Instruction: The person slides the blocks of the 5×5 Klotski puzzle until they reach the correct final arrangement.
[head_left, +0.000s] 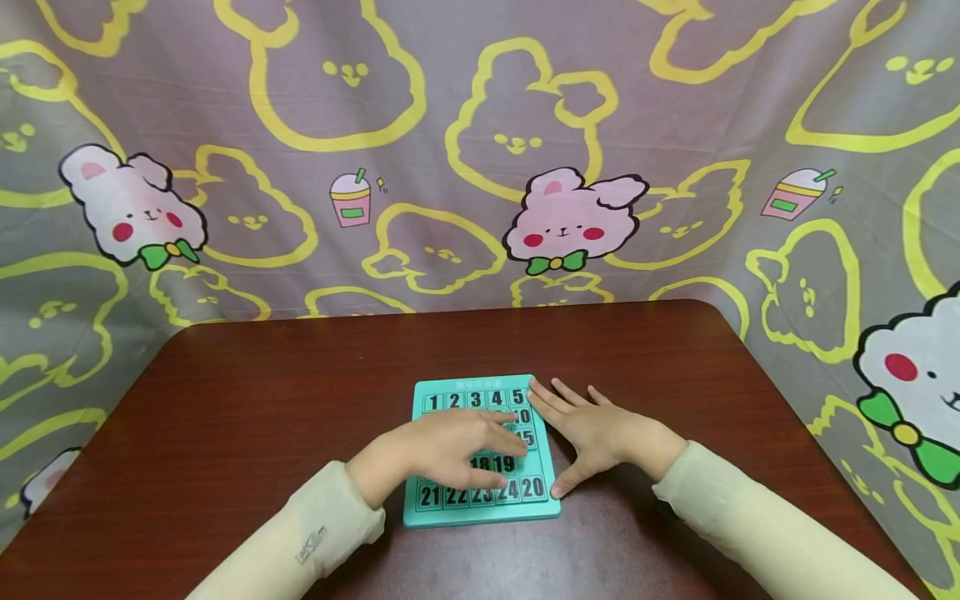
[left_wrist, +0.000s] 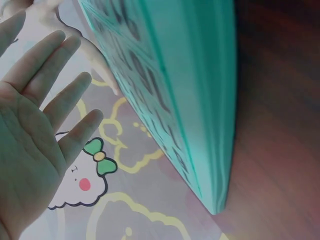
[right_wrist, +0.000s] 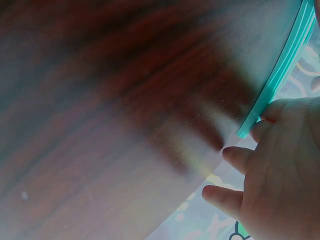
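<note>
A turquoise number sliding puzzle (head_left: 482, 514) lies flat on the table, its black-numbered tiles facing up. Over its middle the left hand (head_left: 450, 450) spreads its fingers, covering several tiles; its thumb tip is close over tile 24 (head_left: 508, 492). In the left wrist view the fingers of that left hand (left_wrist: 45, 100) extend, slightly bent, above the tile face. At the puzzle's right side the right hand (head_left: 603, 429) has its fingertips by the upper right corner and its thumb at the lower right corner. The right wrist view shows its fingers (right_wrist: 237, 159) beside the turquoise edge (right_wrist: 275, 80).
The dark brown wooden table (head_left: 262, 400) has rounded far corners. A grey curtain (head_left: 442, 83) printed with yellow outlines and white rabbit heads hangs behind it and along both sides. Light sleeves (head_left: 300, 533) cover both forearms.
</note>
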